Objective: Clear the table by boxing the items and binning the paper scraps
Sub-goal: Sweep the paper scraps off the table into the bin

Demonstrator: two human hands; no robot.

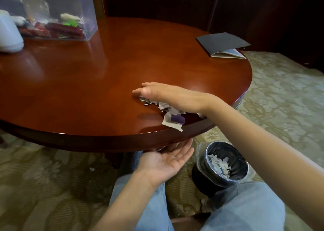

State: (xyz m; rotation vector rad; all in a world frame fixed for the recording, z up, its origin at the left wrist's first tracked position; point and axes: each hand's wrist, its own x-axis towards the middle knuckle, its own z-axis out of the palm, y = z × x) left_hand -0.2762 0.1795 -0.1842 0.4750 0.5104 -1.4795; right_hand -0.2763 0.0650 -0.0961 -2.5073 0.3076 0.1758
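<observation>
1. Your right hand (158, 94): lies low over the table (78, 76) near its front edge. The fingers are straight and close together, pointing left, and grip nothing. Its heel and outer edge sit on top of the paper scraps.

2. Paper scraps (167, 108): a small heap of torn white and grey pieces on the tabletop. It lies directly under and just in front of your right palm, and trails toward your wrist. One larger piece with a purple patch (178, 119) sticks out on your side of the hand, right at the table's rim.

3. Your left hand (166, 160): is held palm up below the table edge, beneath the heap. The fingers are flat and relaxed, the tips reach under the rim, and the palm is bare.

4. Bin (244, 167): a round black bin with a clear liner, standing on the carpet (284, 94) just right of your left hand, between your knees. More torn paper (219, 164) lies inside it.

5. Clear box (73, 6): stands at the far left of the table, well apart from both hands. It holds red packets and other small items, which are blurred.

6. White container (8, 32): stands beside the box at the left edge of view.

7. Black booklet (222, 40): lies at the table's far right rim, with a corner overhanging.

8. One stray scrap (92, 169): lies on the carpet under the table.
</observation>
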